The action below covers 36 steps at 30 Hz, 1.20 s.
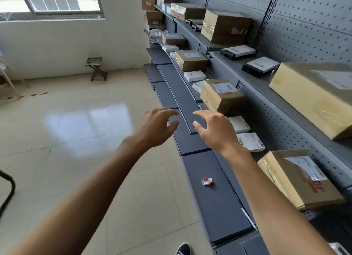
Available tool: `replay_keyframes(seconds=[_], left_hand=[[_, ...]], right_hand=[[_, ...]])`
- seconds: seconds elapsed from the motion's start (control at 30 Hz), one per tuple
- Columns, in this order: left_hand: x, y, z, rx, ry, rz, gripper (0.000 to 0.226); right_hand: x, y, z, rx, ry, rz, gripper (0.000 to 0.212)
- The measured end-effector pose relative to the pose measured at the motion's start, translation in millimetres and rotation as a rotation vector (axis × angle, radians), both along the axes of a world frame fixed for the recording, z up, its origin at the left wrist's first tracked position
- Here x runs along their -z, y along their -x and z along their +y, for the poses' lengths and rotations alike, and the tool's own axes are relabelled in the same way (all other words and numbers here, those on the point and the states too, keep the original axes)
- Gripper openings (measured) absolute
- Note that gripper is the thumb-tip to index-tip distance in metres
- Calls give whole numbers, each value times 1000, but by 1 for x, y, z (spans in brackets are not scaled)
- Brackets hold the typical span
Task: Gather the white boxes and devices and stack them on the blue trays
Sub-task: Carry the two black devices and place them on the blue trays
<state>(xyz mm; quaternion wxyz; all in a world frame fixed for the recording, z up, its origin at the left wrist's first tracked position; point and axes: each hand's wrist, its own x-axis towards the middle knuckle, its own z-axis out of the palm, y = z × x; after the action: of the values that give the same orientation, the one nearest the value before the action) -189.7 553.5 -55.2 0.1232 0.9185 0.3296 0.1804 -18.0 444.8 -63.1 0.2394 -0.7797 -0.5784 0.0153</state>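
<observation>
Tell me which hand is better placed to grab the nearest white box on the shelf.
Probably the right hand: it hovers open right beside the white box, while the left hand is farther out over the shelf edge.

Two hands are in view, the left hand [156,127] and the right hand [215,130]. On the middle shelf [211,71] I count four brown cardboard boxes [222,97] and about six small white boxes [194,76]. The upper shelf [253,77] carries about five more cardboard boxes and two black-and-white devices [261,65]; the far ones are too small to count surely. One crumpled red-and-white paper [207,181], one wooden stool [96,68], one shoe [183,248].
</observation>
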Motion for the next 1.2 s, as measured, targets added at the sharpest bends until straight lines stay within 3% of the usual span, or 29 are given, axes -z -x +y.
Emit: replay_keyframes(seconds=[0.4, 0.77, 1.2], left_hand=[[-16, -75, 143, 16, 0, -28, 34], [-18, -144, 306, 199, 13, -56, 37], [-22, -312, 315, 556, 5, -159, 41]], right_hand=[[-17, -78, 129, 51, -27, 8, 42], [-26, -121, 236, 298, -80, -20, 38], [-41, -203, 216, 604, -300, -22, 34]])
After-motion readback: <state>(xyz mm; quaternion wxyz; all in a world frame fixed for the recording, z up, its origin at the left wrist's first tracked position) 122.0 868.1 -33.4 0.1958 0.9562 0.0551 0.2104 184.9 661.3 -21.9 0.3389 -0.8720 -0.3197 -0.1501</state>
